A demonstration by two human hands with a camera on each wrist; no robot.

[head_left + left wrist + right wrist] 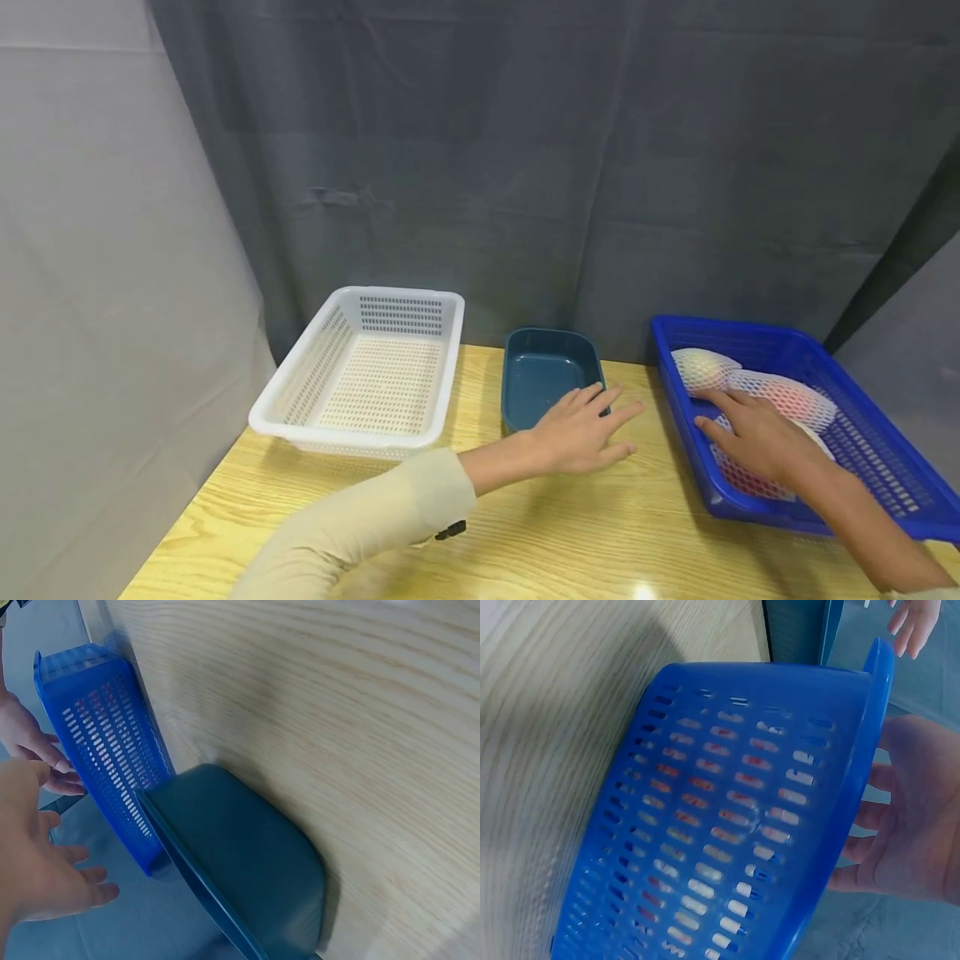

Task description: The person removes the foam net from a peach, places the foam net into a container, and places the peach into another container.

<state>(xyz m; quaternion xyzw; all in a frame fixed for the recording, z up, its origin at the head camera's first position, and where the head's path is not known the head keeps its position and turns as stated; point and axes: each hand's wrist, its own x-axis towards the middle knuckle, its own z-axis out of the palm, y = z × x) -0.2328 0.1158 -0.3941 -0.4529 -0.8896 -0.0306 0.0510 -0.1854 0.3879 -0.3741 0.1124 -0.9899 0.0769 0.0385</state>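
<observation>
My left hand (579, 433), fingers spread and holding nothing, is over the near right corner of a dark teal bin (536, 392). Inside the blue basket (873, 454) on the right, my right hand (768, 442) reaches down among fruits in white foam nets. One pale yellowish fruit (701, 367) sits at the back left, and a reddish netted fruit (795, 402) lies beside it. A further netted fruit (738, 477) is partly hidden under my right hand. From the right wrist, my fingers (874, 817) go behind the basket's rim, their tips hidden.
A white slotted basket (378, 392) stands on the wooden table (555, 533) at the left. Behind the containers hangs a dark grey curtain (480, 167), with a pale cloth (105, 250) at the left side.
</observation>
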